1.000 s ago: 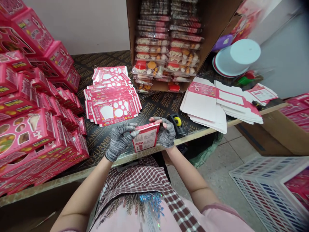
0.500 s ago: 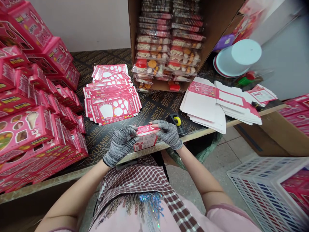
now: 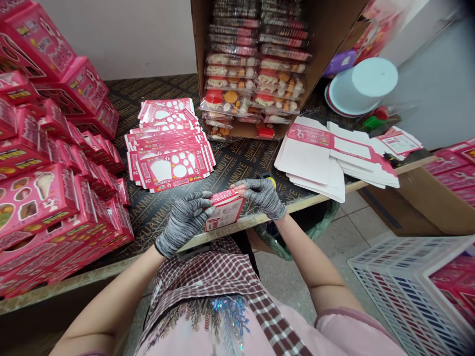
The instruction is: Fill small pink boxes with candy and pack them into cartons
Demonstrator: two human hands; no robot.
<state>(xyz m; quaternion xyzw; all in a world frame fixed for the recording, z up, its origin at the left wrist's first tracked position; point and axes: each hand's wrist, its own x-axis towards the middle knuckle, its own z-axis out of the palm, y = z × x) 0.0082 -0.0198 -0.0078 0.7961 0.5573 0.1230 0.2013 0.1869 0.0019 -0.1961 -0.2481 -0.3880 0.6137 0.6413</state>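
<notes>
At six o'clock, left grip (image 3: 183, 219) and right grip (image 3: 265, 198) clasp opposite ends of the pink box (image 3: 224, 212), seemingly steadying it; flat cartons (image 3: 168, 151) lie at ten o'clock, likely for easy reach.

Forearms angled inward, the left arm (image 3: 111, 301) and right arm (image 3: 311, 262) bring two gray-gloved hands near each other, apart, at the body's front; the left hand (image 3: 183, 220) curls inward, thumb below its fingers (image 3: 200, 198); the right hand (image 3: 264, 198) faces it, fingers bent, bare tips showing; both elbows bend, the wrists lie nearer the body than the fingertips.
</notes>
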